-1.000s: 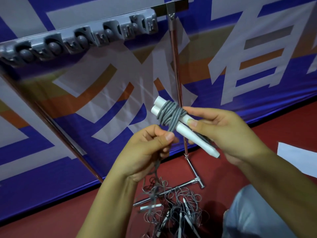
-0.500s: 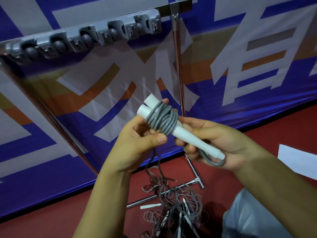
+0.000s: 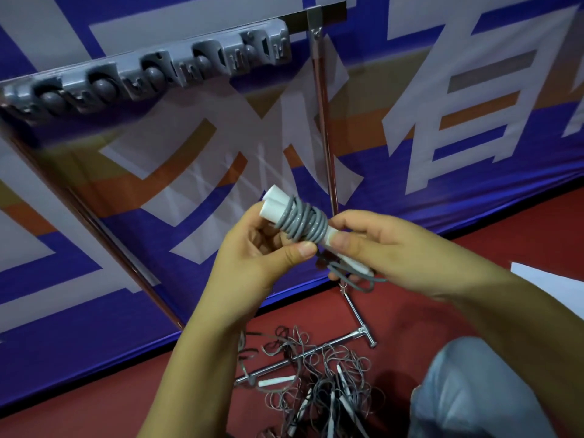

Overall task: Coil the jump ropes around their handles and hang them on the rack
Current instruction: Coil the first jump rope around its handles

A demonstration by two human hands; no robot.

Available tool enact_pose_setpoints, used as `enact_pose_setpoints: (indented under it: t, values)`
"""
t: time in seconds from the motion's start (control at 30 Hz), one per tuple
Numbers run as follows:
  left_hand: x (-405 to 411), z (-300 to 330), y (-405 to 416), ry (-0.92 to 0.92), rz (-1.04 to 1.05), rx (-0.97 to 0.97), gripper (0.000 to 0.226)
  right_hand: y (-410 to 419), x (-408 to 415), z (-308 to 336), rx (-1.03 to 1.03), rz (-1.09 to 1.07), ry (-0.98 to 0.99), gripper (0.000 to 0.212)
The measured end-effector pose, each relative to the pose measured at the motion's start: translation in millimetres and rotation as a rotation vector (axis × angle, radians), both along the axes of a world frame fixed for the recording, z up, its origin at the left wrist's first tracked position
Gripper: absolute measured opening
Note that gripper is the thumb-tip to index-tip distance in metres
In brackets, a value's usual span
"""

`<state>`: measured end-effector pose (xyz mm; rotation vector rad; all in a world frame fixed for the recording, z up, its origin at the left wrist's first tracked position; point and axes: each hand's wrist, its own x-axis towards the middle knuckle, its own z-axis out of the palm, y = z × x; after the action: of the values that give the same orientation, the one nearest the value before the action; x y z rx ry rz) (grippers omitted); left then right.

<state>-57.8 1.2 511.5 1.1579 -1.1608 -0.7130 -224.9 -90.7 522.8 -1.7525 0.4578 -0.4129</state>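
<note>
Two white jump rope handles (image 3: 275,206) lie side by side in front of me, with grey rope (image 3: 303,223) coiled around their middle. My left hand (image 3: 262,254) grips the upper end of the bundle, thumb pressed against the coil. My right hand (image 3: 382,251) pinches the lower part of the handles, and a short loop of rope hangs out below it. The grey clip rack (image 3: 151,74) runs along the top bar above left, with nothing hanging on it.
A tangled pile of grey ropes with white handles (image 3: 316,380) lies on the red floor by the chrome stand's foot (image 3: 363,335). The stand's upright pole (image 3: 322,121) rises behind my hands. A blue and white banner hangs behind. My knee (image 3: 474,390) is lower right.
The rope that trailed down to the floor pile has been taken up; only a short loop hangs now. The coil has grown thicker, and my left hand moved from the rope onto the bundle.
</note>
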Motion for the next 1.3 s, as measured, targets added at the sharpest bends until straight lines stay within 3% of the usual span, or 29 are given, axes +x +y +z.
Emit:
enact_pose_setpoints:
  t: [0.17,0.4,0.57,0.67,0.97,1.2,1.3]
  values:
    - [-16.2,-3.2,-1.1,0.054,0.085,-0.043,0.035,0.8,1.8,-4.3,-0.303,-0.138,0.029,0.023]
    - [-37.4,-6.2,-2.0,0.107,0.200,-0.137,0.031,10.0,8.1,-19.0,-0.391,-0.328,-0.041,0.023]
    - [-44.9,-1.2,-4.6,0.175,0.245,-0.175,0.031,10.0,5.5,-20.3,-0.205,-0.276,-0.193,0.017]
    - [-46.5,-1.7,-5.9,0.186,0.287,-0.182,0.028,8.0,3.5,-24.9,-0.171,-0.257,-0.211,0.034]
    - [-56.9,-1.5,-6.4,0.152,0.336,-0.198,0.029,19.0,9.0,-28.8,-0.063,-0.409,-0.355,0.036]
    - [-39.5,8.4,2.0,0.357,0.080,-0.055,0.031,17.8,2.1,-23.4,0.127,-0.371,-0.368,0.027]
    - [-38.3,9.2,4.5,0.341,0.120,-0.039,0.031,18.6,2.2,-22.0,0.151,-0.318,-0.359,0.030]
